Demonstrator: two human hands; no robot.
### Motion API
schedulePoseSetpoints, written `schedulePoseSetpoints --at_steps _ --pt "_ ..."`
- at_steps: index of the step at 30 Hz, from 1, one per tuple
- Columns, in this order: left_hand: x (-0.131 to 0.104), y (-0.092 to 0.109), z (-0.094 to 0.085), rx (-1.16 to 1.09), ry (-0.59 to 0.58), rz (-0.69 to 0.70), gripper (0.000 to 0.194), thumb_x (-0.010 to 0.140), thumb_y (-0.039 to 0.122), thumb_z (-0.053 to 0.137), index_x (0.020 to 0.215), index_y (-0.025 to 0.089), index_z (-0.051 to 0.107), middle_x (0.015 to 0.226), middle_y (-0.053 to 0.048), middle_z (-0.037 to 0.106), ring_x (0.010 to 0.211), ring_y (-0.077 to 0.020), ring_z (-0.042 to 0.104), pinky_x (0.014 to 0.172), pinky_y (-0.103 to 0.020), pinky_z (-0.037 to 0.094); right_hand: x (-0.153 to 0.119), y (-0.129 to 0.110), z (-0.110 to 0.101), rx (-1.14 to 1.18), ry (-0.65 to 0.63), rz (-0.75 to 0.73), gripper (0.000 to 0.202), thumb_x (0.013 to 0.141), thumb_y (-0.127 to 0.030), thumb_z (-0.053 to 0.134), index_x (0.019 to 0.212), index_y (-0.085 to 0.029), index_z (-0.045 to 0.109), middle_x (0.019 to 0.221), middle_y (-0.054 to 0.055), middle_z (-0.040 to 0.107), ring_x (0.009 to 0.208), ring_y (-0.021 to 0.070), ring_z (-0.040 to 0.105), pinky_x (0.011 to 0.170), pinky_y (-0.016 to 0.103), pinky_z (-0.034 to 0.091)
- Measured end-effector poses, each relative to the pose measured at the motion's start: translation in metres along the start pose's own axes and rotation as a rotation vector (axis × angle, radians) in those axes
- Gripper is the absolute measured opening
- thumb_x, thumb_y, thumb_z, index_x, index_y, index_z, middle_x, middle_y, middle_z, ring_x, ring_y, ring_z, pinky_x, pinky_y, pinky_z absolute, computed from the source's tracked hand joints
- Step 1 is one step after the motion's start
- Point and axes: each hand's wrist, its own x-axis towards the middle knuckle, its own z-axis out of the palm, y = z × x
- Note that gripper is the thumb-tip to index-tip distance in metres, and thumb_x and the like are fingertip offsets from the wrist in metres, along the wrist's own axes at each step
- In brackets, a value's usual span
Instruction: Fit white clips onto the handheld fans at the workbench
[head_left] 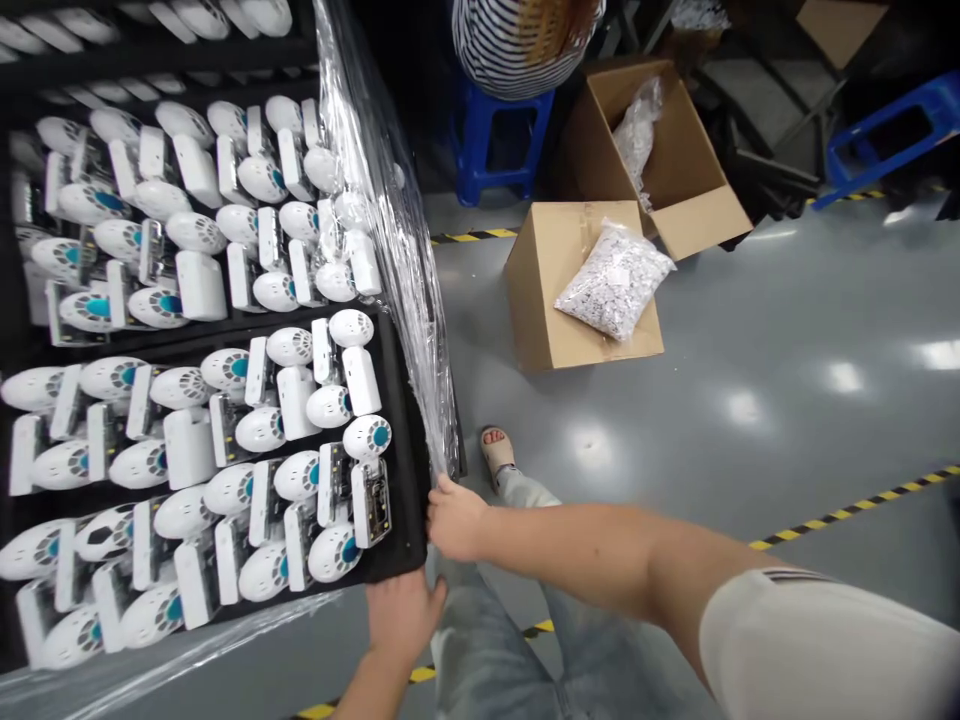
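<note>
My right hand (pixel 457 520) is closed, its thumb and fingers pinching the clear stretch film (pixel 420 330) beside the near right corner of a black tray (pixel 409 500). Against the tray's front edge rests my left hand (pixel 401 610), thumb stretched out to the side and the other fingers hidden by the tray. Rows of white plastic devices with rounded heads (pixel 367 437), some with blue centres, fill the tray. One white piece (pixel 371 503) near the corner shows its inner parts. More film runs along the front side below the tray.
A cardboard box (pixel 532 290) carries a clear bag of small white pieces (pixel 616 280). Behind it stands an open box (pixel 690 140) with plastic inside. A person in a striped top (pixel 517 50) sits on a blue stool (pixel 502 130). Yellow-black tape (pixel 855 510) marks the grey floor.
</note>
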Motion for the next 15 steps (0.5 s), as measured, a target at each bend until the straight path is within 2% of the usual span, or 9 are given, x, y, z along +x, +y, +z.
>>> schedulePoseSetpoints --at_steps 8,12,15 --pt "0.002 -0.013 0.01 -0.054 0.041 0.029 0.021 0.092 0.03 0.061 0.104 0.014 0.066 0.099 -0.007 0.068 0.094 -0.0222 0.065 0.09 -0.045 0.051 0.008 0.025 -0.01 -0.005 -0.037 -0.108 0.043 0.088 -0.059 0.057 0.083 -0.018 0.067 0.074 0.0 0.067 0.075 0.0181 0.063 0.087 0.041 0.045" --pt "-0.001 -0.023 0.018 -0.122 0.071 0.049 0.02 0.092 0.032 0.061 0.099 0.014 0.067 0.097 -0.007 0.069 0.093 -0.0223 0.065 0.088 -0.044 0.051 0.01 0.038 -0.004 -0.008 0.007 -0.179 0.047 0.087 -0.064 0.056 0.079 -0.019 0.067 0.069 -0.001 0.066 0.068 0.0173 0.06 0.082 0.039 0.044" --pt "-0.004 -0.03 0.021 -0.201 0.104 0.076 0.016 0.089 0.028 0.06 0.085 0.015 0.067 0.082 -0.005 0.069 0.082 -0.0228 0.066 0.08 -0.042 0.052 0.014 0.044 0.005 -0.021 0.057 -0.237 0.052 0.088 -0.067 0.05 0.077 -0.019 0.066 0.067 0.0 0.065 0.065 0.0173 0.058 0.078 0.038 0.041"
